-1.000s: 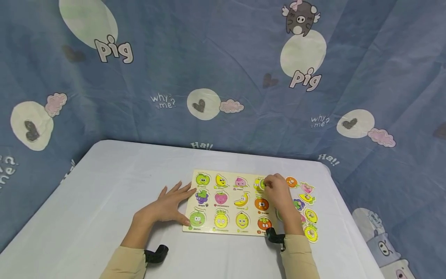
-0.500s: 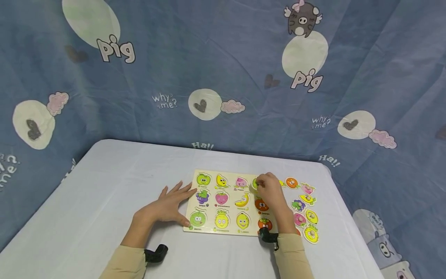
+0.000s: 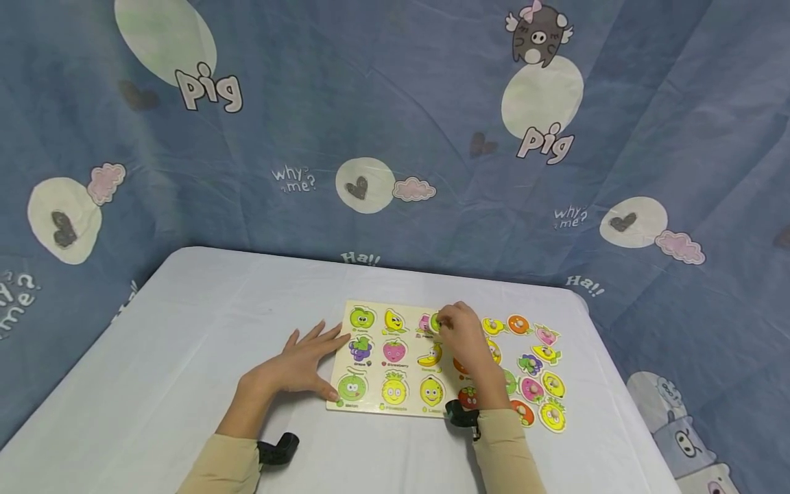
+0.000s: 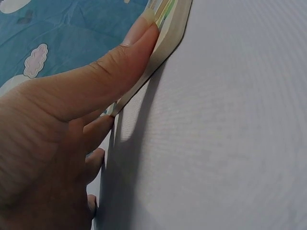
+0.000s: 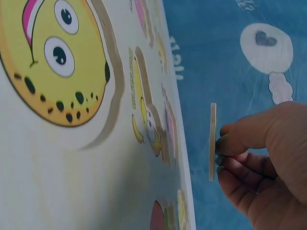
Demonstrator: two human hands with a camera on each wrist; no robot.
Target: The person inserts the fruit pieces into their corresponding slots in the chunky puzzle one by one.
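A pale fruit puzzle board (image 3: 370, 363) with printed recesses lies on the white table. My left hand (image 3: 290, 367) rests at its left edge, fingers spread and thumb on the lower left corner; in the left wrist view the thumb (image 4: 115, 67) lies over the board's edge. My right hand (image 3: 465, 336) pinches a green fruit puzzle piece (image 3: 435, 322) over the board's top row, near the peach recess. In the right wrist view the held puzzle piece (image 5: 212, 143) is edge-on, above the board, between thumb and fingertips of the right hand (image 5: 259, 163).
Several loose knobbed fruit pieces lie right of the board, among them an orange (image 3: 518, 324), grapes (image 3: 530, 363), a pineapple (image 3: 552, 414) and a lemon (image 3: 553, 384). A blue patterned cloth (image 3: 395, 123) hangs behind the white table (image 3: 247, 295).
My right hand has moved left with the green piece, from the top right recess toward the peach recess. Loose pieces behind the arm have come into view. The left hand stays at the board's edge.
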